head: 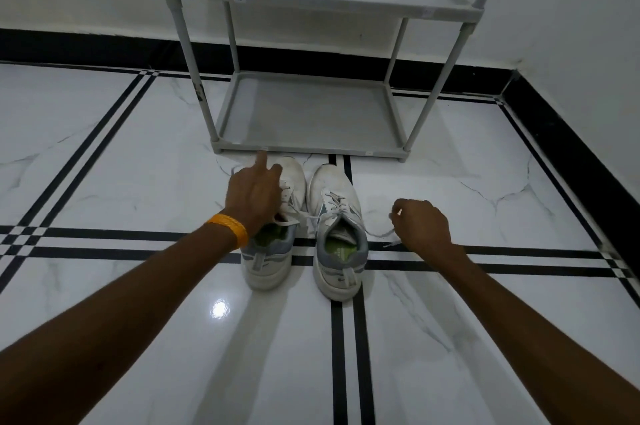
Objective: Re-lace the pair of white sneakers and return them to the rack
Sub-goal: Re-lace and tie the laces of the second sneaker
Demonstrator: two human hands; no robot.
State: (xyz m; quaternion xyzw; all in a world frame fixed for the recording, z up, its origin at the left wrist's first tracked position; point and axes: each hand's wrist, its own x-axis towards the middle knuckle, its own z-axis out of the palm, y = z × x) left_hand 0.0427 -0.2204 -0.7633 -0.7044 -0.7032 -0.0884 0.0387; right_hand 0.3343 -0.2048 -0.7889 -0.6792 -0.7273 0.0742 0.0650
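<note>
Two white sneakers with green insoles stand side by side on the floor, toes toward the rack: the left sneaker (273, 244) and the right sneaker (337, 217). My left hand (254, 192) hovers over the left sneaker's laces, index finger stretched forward, fingers apart; whether it pinches a lace is hidden. To the right of the right sneaker, my right hand (420, 225) is closed around that shoe's loose white lace (382, 234), whose end trails on the floor. The grey rack (308, 147) stands just beyond the toes, both shelves bare.
White marble floor tiles with black stripe lines (346, 338) run under the shoes. A black skirting (571, 154) lines the white walls behind and at right. The rack's upright posts (194, 71) frame the lower shelf opening.
</note>
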